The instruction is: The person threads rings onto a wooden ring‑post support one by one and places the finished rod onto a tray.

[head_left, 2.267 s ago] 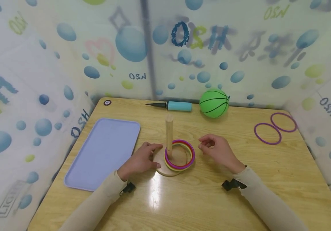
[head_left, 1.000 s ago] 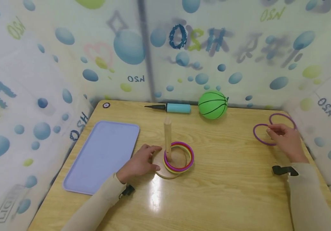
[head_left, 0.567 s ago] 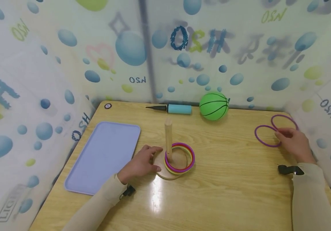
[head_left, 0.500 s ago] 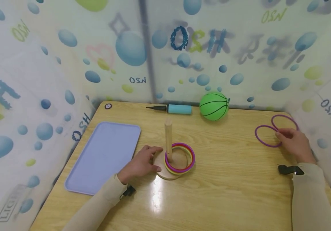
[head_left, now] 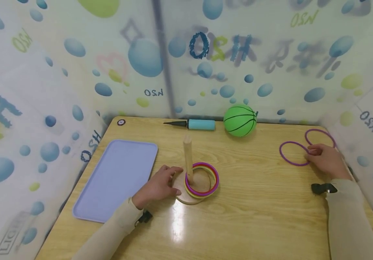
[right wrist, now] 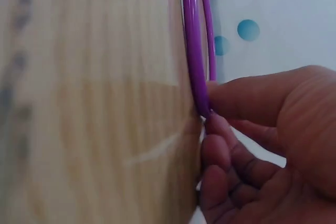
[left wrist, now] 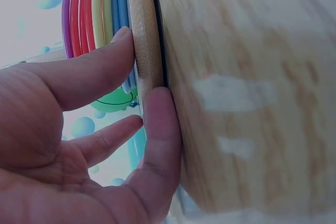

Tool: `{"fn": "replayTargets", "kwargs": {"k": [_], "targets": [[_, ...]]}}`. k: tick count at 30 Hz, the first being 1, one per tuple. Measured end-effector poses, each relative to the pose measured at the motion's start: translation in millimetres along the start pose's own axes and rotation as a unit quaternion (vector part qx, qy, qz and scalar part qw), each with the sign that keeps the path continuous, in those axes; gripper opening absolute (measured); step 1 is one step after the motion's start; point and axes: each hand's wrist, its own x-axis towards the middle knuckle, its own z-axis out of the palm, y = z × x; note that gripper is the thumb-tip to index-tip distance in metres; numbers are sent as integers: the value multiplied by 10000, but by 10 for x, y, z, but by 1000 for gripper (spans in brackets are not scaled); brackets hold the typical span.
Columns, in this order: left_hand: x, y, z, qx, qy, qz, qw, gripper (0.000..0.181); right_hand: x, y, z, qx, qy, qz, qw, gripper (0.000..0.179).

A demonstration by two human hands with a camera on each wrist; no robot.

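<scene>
A ring toss stand, a round wooden base with an upright peg (head_left: 188, 159), stands mid-table. Purple, red and yellow rings (head_left: 218, 177) lie stacked round the peg; the left wrist view also shows blue rings (left wrist: 120, 3) lowest, against the base (left wrist: 144, 30). My left hand (head_left: 158, 184) holds the base's left edge between thumb and fingers. At the table's right, my right hand (head_left: 327, 160) pinches the near side of a purple ring (head_left: 280, 151) between thumb and fingertips, close over the wood. A second purple ring (head_left: 317, 130) lies just behind, partly hidden by that hand.
A pale blue tray (head_left: 118, 173) lies left of the stand. Along the back edge are a blue hand pump (head_left: 201, 124) with a black nozzle and a green ball (head_left: 239, 121). A small round sticker (head_left: 121, 122) marks the back left corner. Printed curtains enclose the table.
My right hand has travelled from beside the stand to the rings at right and taken hold of the nearer purple one, which has shifted slightly left. My left hand stays at the base.
</scene>
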Motion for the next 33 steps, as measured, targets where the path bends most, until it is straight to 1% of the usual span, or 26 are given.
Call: {"fn": "replayTargets", "kwargs": {"k": [5, 9, 11, 14, 16, 18, 22, 27, 33], "targets": [[9, -1, 6, 69, 24, 60, 10000, 75, 42, -76, -17, -227, -217, 62, 9995, 39], [8, -3, 3, 72, 0, 148, 9999, 74, 31, -153, -42, -220, -516, 178, 9983, 36], [11, -9, 4, 28, -24, 116, 9999, 74, 9, -196, -49, -63, -749, 205, 9970, 37], [18, -28, 7, -17, -45, 26, 10000, 75, -23, -272, -45, 353, -1166, 223, 9923, 42], [19, -36, 6, -28, -46, -2, 10000, 76, -40, -325, -36, 769, -1418, 267, 9865, 46], [19, -43, 4, -3, -50, 9, 10000, 76, -51, -372, -22, 1144, -1577, 297, 9804, 49], [16, -48, -7, -20, -80, 44, 10000, 75, -67, -489, -7, 1605, -1694, 245, 9721, 51], [19, -43, -16, -8, -83, 89, 9999, 75, -93, -669, -10, 1999, -1739, 2, 9643, 49], [18, -64, -3, 79, -92, 176, 9998, 75, -140, -921, -47, 2139, -1771, -247, 9604, 51]]}}
